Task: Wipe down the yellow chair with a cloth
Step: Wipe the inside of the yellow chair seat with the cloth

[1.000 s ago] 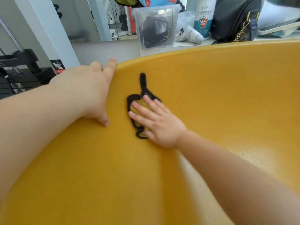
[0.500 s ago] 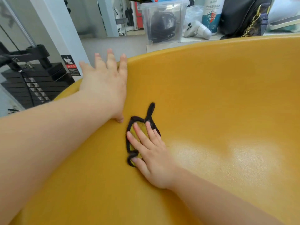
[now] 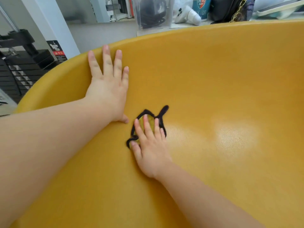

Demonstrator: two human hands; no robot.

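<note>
The yellow chair fills most of the view as a big curved plastic shell with a shiny patch at the right. A small yellow-green cloth with a black edging lies flat on the shell near the middle. My right hand presses on it with straight, spread fingers, and the cloth shows between and beyond the fingertips. My left hand lies flat on the shell just inside the rim, up and to the left of the cloth, fingers straight and thumb near the cloth.
Behind the rim stand a clear plastic box of black cables, a white device, a sanitiser bottle and a black bag. A black weight stack and a white post are at the left.
My right hand has slid the cloth down the shell, away from the rim. My left hand moved from gripping over the rim to lying flat inside it, fingers spread.
</note>
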